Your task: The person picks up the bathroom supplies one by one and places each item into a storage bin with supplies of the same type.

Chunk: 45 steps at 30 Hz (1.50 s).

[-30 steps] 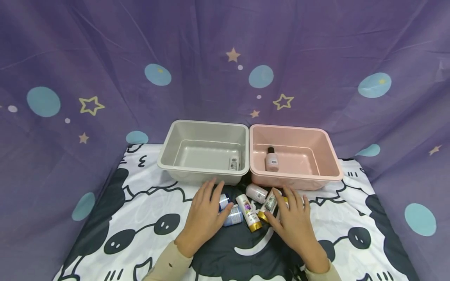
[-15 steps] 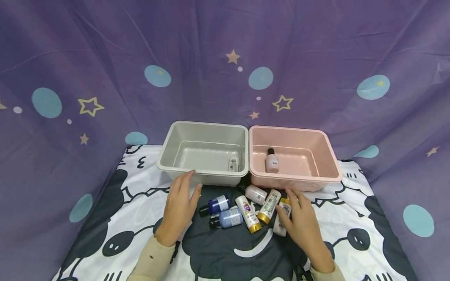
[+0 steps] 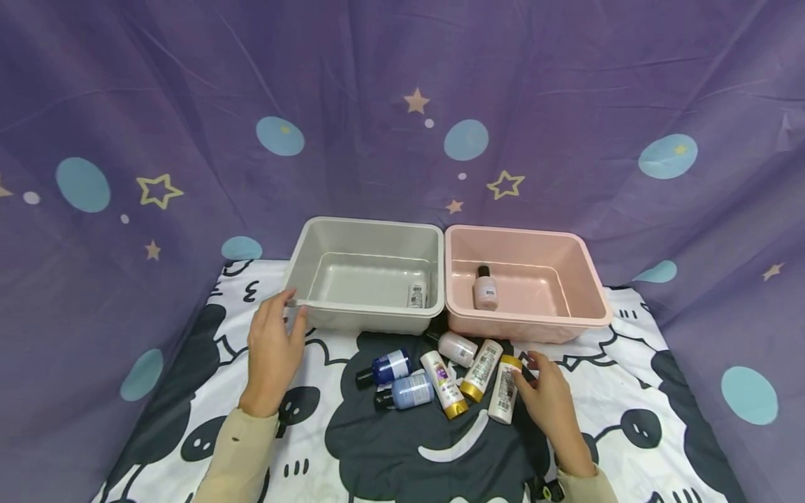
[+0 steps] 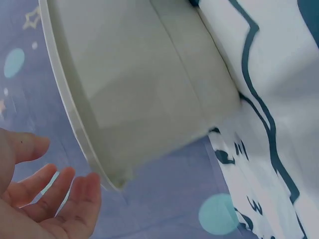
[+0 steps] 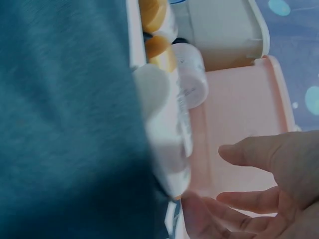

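My left hand [image 3: 273, 353] is beside the front left corner of the grey bin [image 3: 371, 319], fingers loosely spread and holding nothing. In the left wrist view its fingertips [image 4: 89, 186] lie close to the bin's rim; contact is unclear. My right hand [image 3: 553, 398] is at the right side of a white bottle with a gold cap [image 3: 505, 395], fingers relaxed, thumb close to the bottle. Left of that bottle lie another white gold-capped bottle [image 3: 484, 363], a white bottle with a purple print [image 3: 442, 377], a pale pink bottle [image 3: 457, 347], a light blue bottle [image 3: 413, 390] and a dark blue bottle [image 3: 391, 367].
Against the grey bin's right side stands a pink bin [image 3: 528, 328], with a pink black-capped bottle [image 3: 486, 292] inside. A small labelled bottle [image 3: 417, 295] is in the grey bin. A printed cloth [image 3: 352, 433] covers the table, and a purple curtain [image 3: 377, 105] hangs behind.
My left hand has moved left, away from the blue bottles to the grey bin's corner. My right hand has moved slightly right and down, baring the rightmost white bottle.
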Available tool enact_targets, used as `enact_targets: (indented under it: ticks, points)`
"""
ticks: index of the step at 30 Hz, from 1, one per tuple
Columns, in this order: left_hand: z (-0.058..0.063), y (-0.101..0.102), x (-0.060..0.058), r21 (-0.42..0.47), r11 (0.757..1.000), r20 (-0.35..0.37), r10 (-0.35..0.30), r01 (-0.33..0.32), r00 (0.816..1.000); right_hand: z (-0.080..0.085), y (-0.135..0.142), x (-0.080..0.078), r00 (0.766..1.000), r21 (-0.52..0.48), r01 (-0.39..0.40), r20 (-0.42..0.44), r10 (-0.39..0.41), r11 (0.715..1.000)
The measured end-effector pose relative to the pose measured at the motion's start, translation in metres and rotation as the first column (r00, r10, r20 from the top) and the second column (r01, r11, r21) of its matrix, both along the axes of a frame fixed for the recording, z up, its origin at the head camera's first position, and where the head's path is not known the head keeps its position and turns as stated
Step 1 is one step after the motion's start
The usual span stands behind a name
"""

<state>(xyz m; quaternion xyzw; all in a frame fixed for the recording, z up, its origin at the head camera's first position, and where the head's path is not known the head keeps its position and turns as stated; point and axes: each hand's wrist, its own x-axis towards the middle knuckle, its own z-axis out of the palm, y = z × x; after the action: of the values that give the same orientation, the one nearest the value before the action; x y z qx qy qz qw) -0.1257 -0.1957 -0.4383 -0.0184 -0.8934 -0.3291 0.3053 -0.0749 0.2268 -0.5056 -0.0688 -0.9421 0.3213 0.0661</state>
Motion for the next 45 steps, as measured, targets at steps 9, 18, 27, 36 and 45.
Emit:
enact_targets:
  ticks: [9,18,27,36,45]
  points:
    - [-0.01,-0.027,-0.014,0.122,0.988,0.049,0.094,-0.099,0.994,-0.016,0.002,0.0,0.986,-0.178,0.034,0.168,-0.004,0.983]
    - [-0.021,-0.041,-0.022,0.287,0.944,0.191,0.112,-0.165,0.975,-0.023,-0.001,-0.003,0.979,-0.2,0.055,0.204,-0.014,0.978]
    - [-0.021,-0.043,-0.029,0.557,0.819,0.271,-0.023,-0.137,0.962,-0.019,-0.009,-0.01,0.988,-0.106,0.015,0.151,0.001,0.994]
    - [-0.017,-0.043,-0.032,0.609,0.783,0.303,-0.077,-0.13,0.95,-0.019,-0.011,-0.015,0.989,-0.139,0.021,0.147,0.0,0.99]
    - [-0.014,-0.043,-0.031,0.63,0.761,0.336,-0.086,-0.156,0.938,-0.024,-0.01,-0.011,0.987,-0.275,0.095,0.149,-0.055,0.957]
